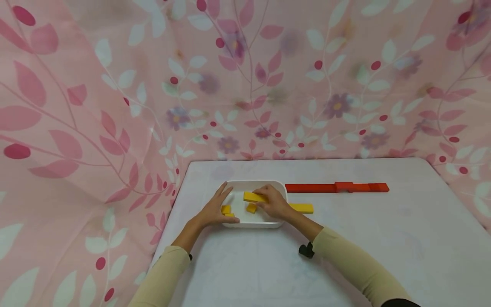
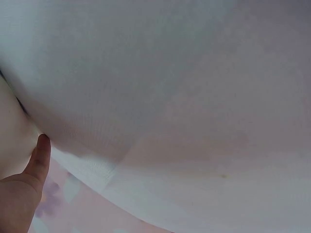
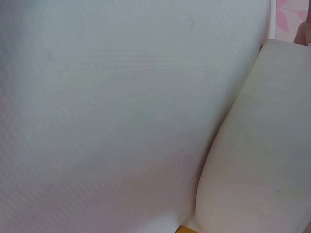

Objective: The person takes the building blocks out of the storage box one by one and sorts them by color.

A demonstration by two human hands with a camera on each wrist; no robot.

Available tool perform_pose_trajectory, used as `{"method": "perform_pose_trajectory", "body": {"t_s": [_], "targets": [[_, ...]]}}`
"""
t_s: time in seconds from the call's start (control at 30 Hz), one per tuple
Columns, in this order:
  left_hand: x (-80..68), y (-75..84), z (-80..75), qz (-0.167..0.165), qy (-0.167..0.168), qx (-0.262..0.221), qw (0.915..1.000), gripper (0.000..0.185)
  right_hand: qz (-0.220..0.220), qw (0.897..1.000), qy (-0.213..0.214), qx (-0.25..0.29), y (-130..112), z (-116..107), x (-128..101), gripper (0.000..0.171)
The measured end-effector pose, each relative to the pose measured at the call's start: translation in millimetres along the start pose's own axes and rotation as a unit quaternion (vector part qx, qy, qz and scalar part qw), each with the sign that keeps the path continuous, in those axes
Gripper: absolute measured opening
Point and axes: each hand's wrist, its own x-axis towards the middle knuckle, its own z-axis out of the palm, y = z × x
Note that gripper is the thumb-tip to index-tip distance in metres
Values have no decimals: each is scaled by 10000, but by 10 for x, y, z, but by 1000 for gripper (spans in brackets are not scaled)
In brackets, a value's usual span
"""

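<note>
A white tray (image 1: 255, 224) stands on the table, with small yellow blocks (image 1: 226, 209) at its left end and another small yellow block (image 1: 251, 208) near its middle. My left hand (image 1: 215, 209) spans the tray's left end with straight, spread fingers, the thumb by the front rim and the fingertips near the back rim. Over the tray, my right hand (image 1: 275, 204) pinches a longer yellow block (image 1: 255, 197) between thumb and fingers. In the left wrist view one digit (image 2: 41, 158) of the left hand lies against the tray's wall (image 2: 13, 131).
Right of the tray, another yellow block (image 1: 302, 208) lies partly behind the right wrist. Behind it a long red strip (image 1: 310, 188) with a raised red piece (image 1: 344, 186) runs rightward. A small dark object (image 1: 306, 250) shows beside the right sleeve. Floral cloth (image 1: 268, 85) hangs behind the table.
</note>
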Motion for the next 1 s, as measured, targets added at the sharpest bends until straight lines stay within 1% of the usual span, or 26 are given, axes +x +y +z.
{"method": "perform_pose_trajectory", "body": {"t_s": [0.1, 0.23, 0.3, 0.47, 0.7, 0.8, 1.0], "targets": [[-4, -5, 14, -3, -14, -14, 10000, 122, -167, 9999, 41, -2, -18, -1, -36, 36], [-11, -2, 27, 1, -125, -61, 9999, 123, -339, 9992, -2, -229, -27, -12, -86, 35], [-10, -1, 22, 2, -121, -49, 9999, 123, -426, 9985, 8, -339, -36, -38, -101, 35], [19, 3, -10, -10, -42, 93, 9999, 123, -568, 9975, 133, -398, -48, -155, -108, 36], [55, 2, -27, -26, -31, 68, 10000, 123, -719, 9955, 292, -550, -16, -360, -149, 37], [42, -18, -15, -11, -5, 55, 10000, 123, -728, 9950, 315, -603, 7, -430, -185, 37], [2, -30, 16, 15, -8, -4, 10000, 124, -611, 9953, 254, -711, 67, -574, -268, 39]]}}
